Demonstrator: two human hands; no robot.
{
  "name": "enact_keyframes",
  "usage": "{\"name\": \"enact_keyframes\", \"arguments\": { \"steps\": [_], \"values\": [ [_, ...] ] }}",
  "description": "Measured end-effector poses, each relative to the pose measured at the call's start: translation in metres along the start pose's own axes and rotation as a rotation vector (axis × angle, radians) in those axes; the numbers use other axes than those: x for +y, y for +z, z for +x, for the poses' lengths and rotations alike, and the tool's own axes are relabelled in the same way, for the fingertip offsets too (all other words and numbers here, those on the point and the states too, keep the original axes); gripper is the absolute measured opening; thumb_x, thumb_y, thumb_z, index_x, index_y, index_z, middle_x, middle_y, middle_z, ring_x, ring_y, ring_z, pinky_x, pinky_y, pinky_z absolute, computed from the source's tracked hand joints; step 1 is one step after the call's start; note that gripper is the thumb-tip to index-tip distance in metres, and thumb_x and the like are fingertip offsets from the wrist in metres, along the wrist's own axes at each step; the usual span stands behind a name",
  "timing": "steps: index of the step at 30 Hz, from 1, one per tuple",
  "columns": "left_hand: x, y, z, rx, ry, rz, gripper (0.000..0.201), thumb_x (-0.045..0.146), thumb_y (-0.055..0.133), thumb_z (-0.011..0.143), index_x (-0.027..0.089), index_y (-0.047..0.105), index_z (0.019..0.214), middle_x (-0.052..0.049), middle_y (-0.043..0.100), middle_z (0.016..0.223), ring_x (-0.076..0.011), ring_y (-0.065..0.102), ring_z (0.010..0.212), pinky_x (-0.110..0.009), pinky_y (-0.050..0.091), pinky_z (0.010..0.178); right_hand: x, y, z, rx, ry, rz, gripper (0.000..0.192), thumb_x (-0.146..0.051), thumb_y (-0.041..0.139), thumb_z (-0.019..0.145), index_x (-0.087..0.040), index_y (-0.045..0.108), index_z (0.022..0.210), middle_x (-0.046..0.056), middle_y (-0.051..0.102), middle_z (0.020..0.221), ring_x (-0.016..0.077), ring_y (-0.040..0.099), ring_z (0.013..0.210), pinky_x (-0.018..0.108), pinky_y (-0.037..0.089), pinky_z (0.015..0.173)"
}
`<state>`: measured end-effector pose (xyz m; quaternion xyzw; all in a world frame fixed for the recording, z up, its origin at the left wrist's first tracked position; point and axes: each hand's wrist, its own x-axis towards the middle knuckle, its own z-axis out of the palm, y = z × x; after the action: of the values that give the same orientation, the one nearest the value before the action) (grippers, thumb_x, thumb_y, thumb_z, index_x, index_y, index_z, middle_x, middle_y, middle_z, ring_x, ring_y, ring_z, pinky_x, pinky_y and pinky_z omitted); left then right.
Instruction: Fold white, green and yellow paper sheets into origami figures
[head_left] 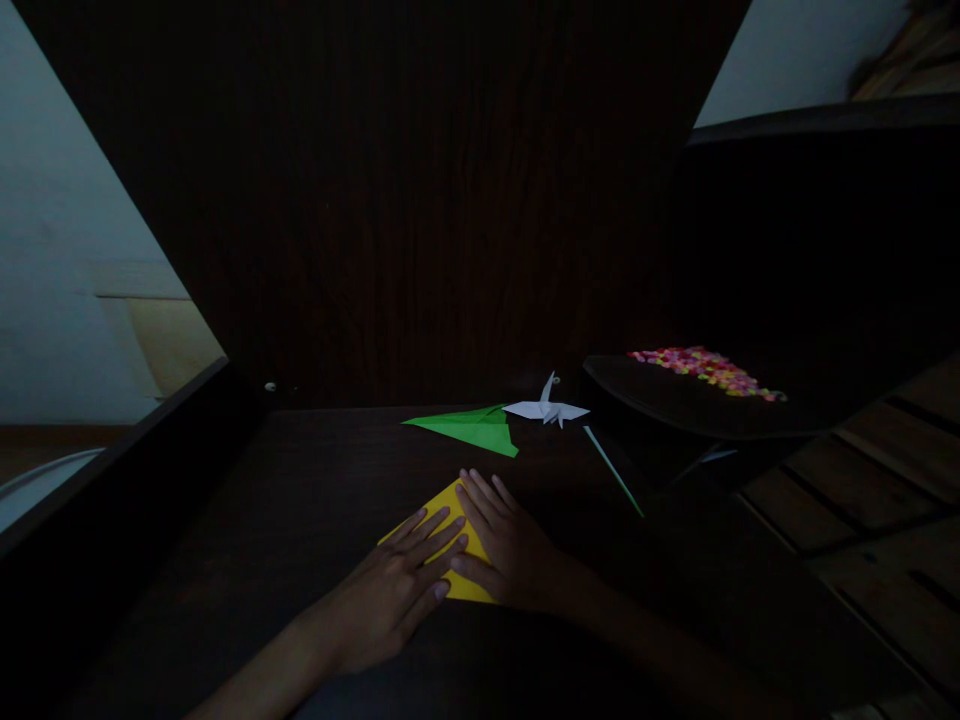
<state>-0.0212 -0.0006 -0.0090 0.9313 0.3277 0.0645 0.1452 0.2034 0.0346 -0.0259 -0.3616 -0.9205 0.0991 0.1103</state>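
A sheet of yellow paper point(474, 588) lies on the dark wooden surface, partly covered by both hands; whether it is folded I cannot tell. My left hand point(401, 585) rests flat across its left part with the fingers spread. On its right part lies my right hand point(502, 545), fingers stretched out and thumb apart. Just beyond the hands is a green paper plane point(472, 428). A white origami crane point(546, 408) touches or nearly touches the plane's right end. To the right lies a thin pale green-edged strip point(613, 470).
A curved dark shelf point(637, 395) at the right bears a string of pink, red and yellow flowers or beads point(709, 370). A tall dark wooden panel point(420, 200) rises behind the papers. A raised dark side edge point(150, 450) borders the left.
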Motion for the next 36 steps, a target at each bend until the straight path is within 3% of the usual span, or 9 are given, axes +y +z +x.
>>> {"name": "enact_keyframes", "arguments": {
  "steps": [5, 15, 26, 36],
  "values": [
    [0.002, 0.0, -0.001, 0.048, 0.019, 0.004, 0.048, 0.03, 0.035, 0.1, 0.029, 0.026, 0.147, -0.002, 0.026, 0.154, -0.0238, 0.022, 0.141, -0.05, 0.025, 0.116, -0.002, -0.001, 0.002, -0.004, 0.007, 0.009, 0.078, -0.056, 0.041, 0.092, -0.003, 0.021, 0.147, 0.022, 0.017, 0.153, 0.03, 0.011, 0.143, 0.051, 0.014, 0.115],
    [0.001, 0.005, -0.002, 0.09, 0.016, 0.013, 0.054, 0.029, 0.037, 0.099, 0.029, 0.017, 0.149, -0.003, 0.025, 0.154, -0.0248, 0.023, 0.141, -0.049, 0.025, 0.115, 0.0, -0.001, -0.011, -0.043, 0.002, 0.026, 0.082, -0.058, 0.041, 0.09, -0.005, 0.019, 0.148, 0.02, 0.014, 0.155, 0.0298, 0.008, 0.143, 0.051, 0.013, 0.116],
    [0.002, 0.004, 0.001, 0.065, 0.01, 0.029, 0.056, 0.028, 0.037, 0.099, 0.029, 0.013, 0.149, -0.003, 0.02, 0.155, -0.0249, 0.018, 0.142, -0.049, 0.024, 0.115, -0.004, -0.008, -0.042, -0.11, 0.036, 0.041, 0.085, -0.062, 0.039, 0.09, -0.006, 0.014, 0.149, 0.017, 0.009, 0.156, 0.0297, 0.003, 0.144, 0.049, 0.01, 0.117],
    [0.003, 0.006, 0.0, 0.1, 0.015, 0.01, 0.056, 0.029, 0.038, 0.099, 0.031, 0.014, 0.149, -0.001, 0.022, 0.155, -0.0244, 0.018, 0.142, -0.049, 0.025, 0.115, -0.011, -0.006, -0.084, -0.106, 0.078, 0.051, 0.083, -0.056, 0.04, 0.092, -0.014, -0.002, 0.15, 0.011, 0.001, 0.157, 0.0299, 0.001, 0.144, 0.05, 0.014, 0.117]
  ]
}}
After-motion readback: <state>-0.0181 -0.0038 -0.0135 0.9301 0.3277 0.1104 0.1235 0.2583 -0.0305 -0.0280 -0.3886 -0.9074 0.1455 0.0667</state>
